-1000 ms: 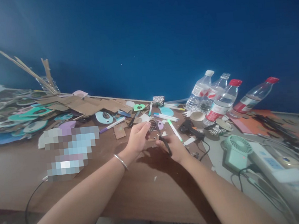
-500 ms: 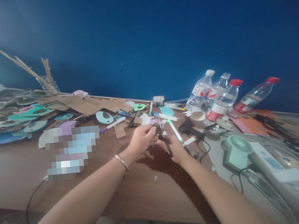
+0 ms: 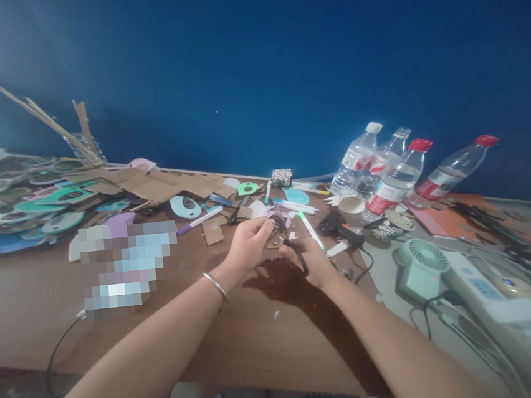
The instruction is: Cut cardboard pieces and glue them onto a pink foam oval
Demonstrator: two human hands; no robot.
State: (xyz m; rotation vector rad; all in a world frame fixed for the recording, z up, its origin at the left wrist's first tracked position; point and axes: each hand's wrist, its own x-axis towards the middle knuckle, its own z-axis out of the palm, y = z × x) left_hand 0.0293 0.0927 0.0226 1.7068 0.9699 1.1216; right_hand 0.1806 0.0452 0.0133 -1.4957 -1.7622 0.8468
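My left hand (image 3: 249, 245), below a silver bangle (image 3: 216, 286), pinches a small dark patterned piece (image 3: 276, 228) between thumb and fingers. Its exact kind is too small to make out. My right hand (image 3: 317, 264) is closed around the black handles of a pair of scissors (image 3: 302, 259). The blades point away from me, right beside the small piece; whether they touch it I cannot tell. Just past my hands lie a green-capped marker (image 3: 311, 230) and light paper scraps. A black glue gun (image 3: 340, 228) rests to the right of them.
Cardboard pieces (image 3: 161, 189) and cut-out paper shapes (image 3: 64, 223) cover the back left. Several plastic bottles (image 3: 393, 186) stand at the back right, near a cardboard ring (image 3: 351, 204). A mint fan (image 3: 422, 265) and a power strip (image 3: 477, 282) with cables lie at right.
The scissors and my right hand have shifted slightly, and more of the blades shows beside the small piece. My left hand keeps its pinch in nearly the same spot.
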